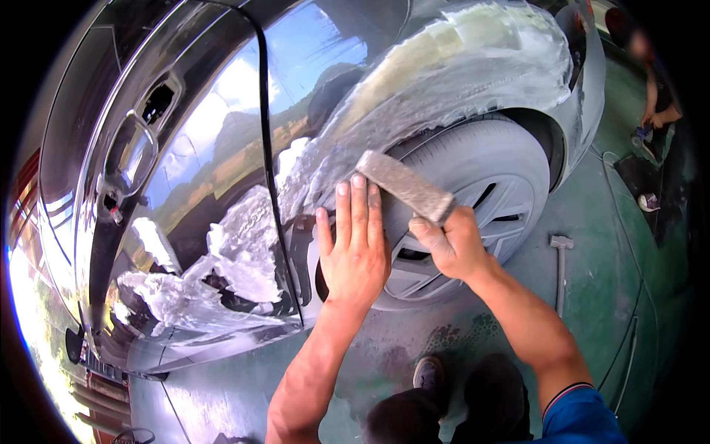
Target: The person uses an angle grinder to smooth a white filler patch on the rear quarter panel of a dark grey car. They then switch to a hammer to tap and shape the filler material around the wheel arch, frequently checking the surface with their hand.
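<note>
**Block slants before the wheel**

One block, its lower-right end gripped by the curled fingers of the right hand, is seen in front of the one visible wheel. Its long axis runs diagonally, the free end pointing up-left. The left hand is flat, fingers straight, gripping nothing visible, fingertips near that end. One hammer lies on the floor, right of the wheel.

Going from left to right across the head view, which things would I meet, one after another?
Door handle recess → left hand → right hand → hammer → another person's shoe.
</note>
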A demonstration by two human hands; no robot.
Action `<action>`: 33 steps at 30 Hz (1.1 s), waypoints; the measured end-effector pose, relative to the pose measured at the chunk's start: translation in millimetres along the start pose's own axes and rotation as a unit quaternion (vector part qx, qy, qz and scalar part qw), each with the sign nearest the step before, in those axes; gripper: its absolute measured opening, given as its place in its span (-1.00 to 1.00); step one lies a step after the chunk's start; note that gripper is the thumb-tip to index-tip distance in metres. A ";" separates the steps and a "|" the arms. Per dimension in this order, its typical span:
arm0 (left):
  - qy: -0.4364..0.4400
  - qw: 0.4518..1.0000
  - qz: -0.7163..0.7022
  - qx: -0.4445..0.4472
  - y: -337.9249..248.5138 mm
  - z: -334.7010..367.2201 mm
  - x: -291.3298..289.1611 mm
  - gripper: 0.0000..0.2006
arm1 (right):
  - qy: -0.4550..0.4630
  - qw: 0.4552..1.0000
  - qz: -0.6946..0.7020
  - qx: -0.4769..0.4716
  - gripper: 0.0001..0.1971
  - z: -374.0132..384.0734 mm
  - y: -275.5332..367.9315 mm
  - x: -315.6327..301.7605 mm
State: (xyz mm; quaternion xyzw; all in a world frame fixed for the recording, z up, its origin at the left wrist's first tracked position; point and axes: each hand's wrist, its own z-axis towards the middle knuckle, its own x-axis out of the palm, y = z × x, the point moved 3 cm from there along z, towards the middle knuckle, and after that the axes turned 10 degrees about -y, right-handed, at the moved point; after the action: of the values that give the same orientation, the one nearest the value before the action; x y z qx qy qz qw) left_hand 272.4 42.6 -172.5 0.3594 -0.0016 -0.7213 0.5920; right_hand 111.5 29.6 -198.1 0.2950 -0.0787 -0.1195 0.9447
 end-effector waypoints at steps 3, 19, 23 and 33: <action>-0.001 1.000 -0.007 -0.013 0.3 0.4 3.7 -0.31 | 0.031 0.998 -0.023 0.057 -0.63 3.0 -5.4 -4.2; -0.028 0.996 -0.022 -0.086 -0.7 -20.5 3.2 -0.26 | 0.055 0.996 -0.052 0.043 -0.63 -26.8 1.1 3.9; -0.010 0.996 -0.041 -0.084 2.3 -40.0 8.2 -0.45 | 0.022 0.994 -0.082 -0.071 -0.61 -12.7 10.6 19.2; -0.010 0.991 -0.055 -0.118 3.2 -53.0 11.2 -0.47 | 0.083 0.992 -0.098 0.001 -0.64 -12.5 -2.3 17.1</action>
State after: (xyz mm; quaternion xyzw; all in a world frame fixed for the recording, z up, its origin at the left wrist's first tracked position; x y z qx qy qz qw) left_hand 302.3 54.5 -216.2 0.2795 0.0970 -0.7514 0.5898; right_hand 130.2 29.9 -208.2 0.3111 0.0290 -0.1871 0.9313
